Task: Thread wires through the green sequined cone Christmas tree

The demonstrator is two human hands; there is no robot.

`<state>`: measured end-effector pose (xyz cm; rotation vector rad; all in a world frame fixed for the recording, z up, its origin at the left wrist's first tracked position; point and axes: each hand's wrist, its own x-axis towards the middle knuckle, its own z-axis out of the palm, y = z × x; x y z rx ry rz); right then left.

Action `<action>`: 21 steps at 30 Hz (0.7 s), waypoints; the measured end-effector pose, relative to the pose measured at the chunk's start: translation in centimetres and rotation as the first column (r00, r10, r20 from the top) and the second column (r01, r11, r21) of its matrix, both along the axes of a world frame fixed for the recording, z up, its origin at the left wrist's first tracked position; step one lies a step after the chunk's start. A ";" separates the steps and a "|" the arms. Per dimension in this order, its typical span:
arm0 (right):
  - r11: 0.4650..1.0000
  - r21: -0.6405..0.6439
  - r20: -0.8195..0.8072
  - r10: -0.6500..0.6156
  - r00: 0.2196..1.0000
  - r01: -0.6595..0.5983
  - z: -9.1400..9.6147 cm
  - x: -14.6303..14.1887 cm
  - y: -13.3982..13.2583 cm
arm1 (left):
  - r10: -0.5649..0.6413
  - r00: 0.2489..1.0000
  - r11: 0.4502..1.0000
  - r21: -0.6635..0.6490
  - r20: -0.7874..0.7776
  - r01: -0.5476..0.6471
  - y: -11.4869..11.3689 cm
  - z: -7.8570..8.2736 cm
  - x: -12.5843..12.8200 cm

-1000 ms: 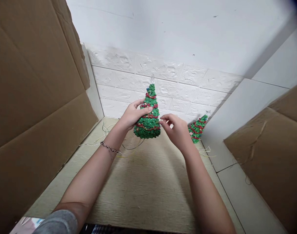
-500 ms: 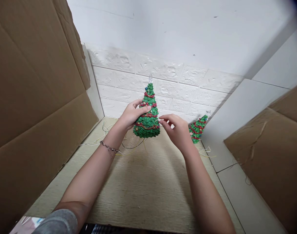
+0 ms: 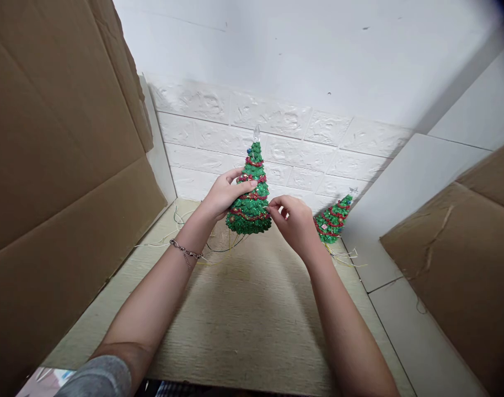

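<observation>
A small glittery green Christmas tree ornament [image 3: 252, 208] with red garlands and a clear tip is held upright above the table. My left hand [image 3: 229, 193] grips it from the left, thumb across its front and fingers behind. At the tree's lower right edge, my right hand [image 3: 291, 219] has thumb and forefinger pinched together against the garland. Whatever lies between those fingertips is too small to make out. Thin yellow and dark wires [image 3: 227, 251] hang below the tree's base.
A second Christmas tree [image 3: 333, 220] with a star top stands at the right, pale wires [image 3: 351, 258] by its base. Cardboard [image 3: 70, 138] rises on the left, and more cardboard [image 3: 462, 237] on the right. A white brick-pattern wall [image 3: 272, 118] closes the back of the wooden table [image 3: 244, 331].
My right hand has shifted slightly left and down, and its thumb and forefinger have closed together at the tree's edge. The held tree has barely moved.
</observation>
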<state>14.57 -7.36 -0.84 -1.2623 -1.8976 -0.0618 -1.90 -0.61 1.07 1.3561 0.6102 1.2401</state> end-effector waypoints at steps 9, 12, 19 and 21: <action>0.999 -0.012 -0.028 0.042 0.999 -0.043 -0.2 0.2 0.3 | -0.035 0.999 0.999 0.005 -0.013 0.035 -0.1 -0.2 0.1; 0.999 -0.023 -0.033 0.048 0.998 -0.048 -0.2 0.1 0.4 | -0.035 0.999 0.999 0.005 -0.016 0.035 0.0 -0.2 0.1; 0.999 -0.003 -0.065 0.053 0.997 -0.053 -0.3 0.3 0.4 | -0.016 1.000 1.000 -0.015 0.022 0.017 0.1 -0.1 0.1; 0.998 0.011 -0.076 0.056 0.996 -0.055 -0.4 0.3 0.4 | 0.011 0.999 0.999 -0.035 0.041 -0.010 0.1 -0.1 0.1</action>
